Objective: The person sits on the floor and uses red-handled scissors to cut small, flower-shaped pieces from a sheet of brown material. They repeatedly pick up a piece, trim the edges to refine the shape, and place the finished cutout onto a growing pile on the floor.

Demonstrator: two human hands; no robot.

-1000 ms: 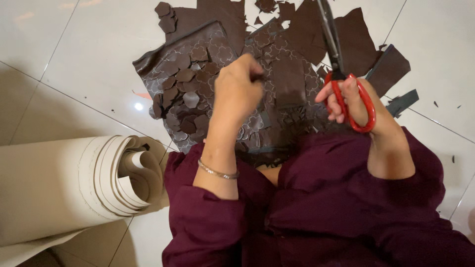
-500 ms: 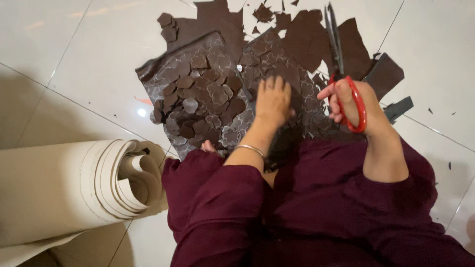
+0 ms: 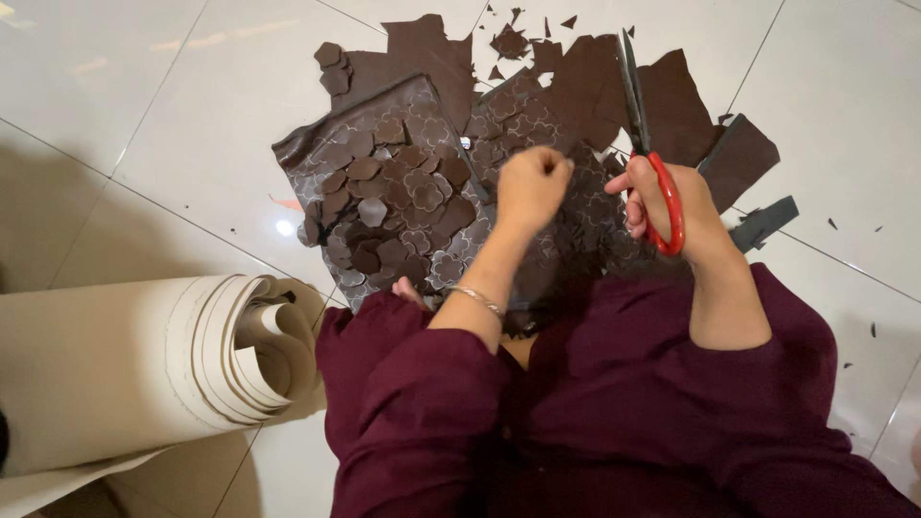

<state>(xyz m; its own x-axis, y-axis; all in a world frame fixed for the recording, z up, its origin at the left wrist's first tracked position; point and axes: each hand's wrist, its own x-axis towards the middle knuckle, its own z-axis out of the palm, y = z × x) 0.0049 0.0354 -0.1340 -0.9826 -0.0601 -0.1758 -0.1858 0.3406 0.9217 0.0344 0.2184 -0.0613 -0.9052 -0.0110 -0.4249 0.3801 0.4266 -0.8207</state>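
Observation:
My right hand (image 3: 676, 201) grips red-handled scissors (image 3: 645, 134), blades pointing away from me over dark brown leather sheets (image 3: 576, 91) spread on the tiled floor. My left hand (image 3: 531, 184) is curled, fingers pinched on the edge of a brown sheet marked with flower outlines; it is blurred. Left of it lies a pile of cut brown flower-shaped pieces (image 3: 384, 206) on another outlined sheet (image 3: 317, 153). A thin bracelet (image 3: 477, 299) circles my left wrist. My maroon sleeves fill the bottom of the view.
A thick beige roll of sheet material (image 3: 144, 369) lies on the floor at the lower left. Brown offcuts and small scraps (image 3: 758, 223) are scattered around the sheets at the top and right. White glossy tiles (image 3: 144, 105) surround everything.
My left hand moved from the sheet's left-middle to the right, toward the scissors, and its fingers closed on the sheet. The right hand with the scissors stayed almost still.

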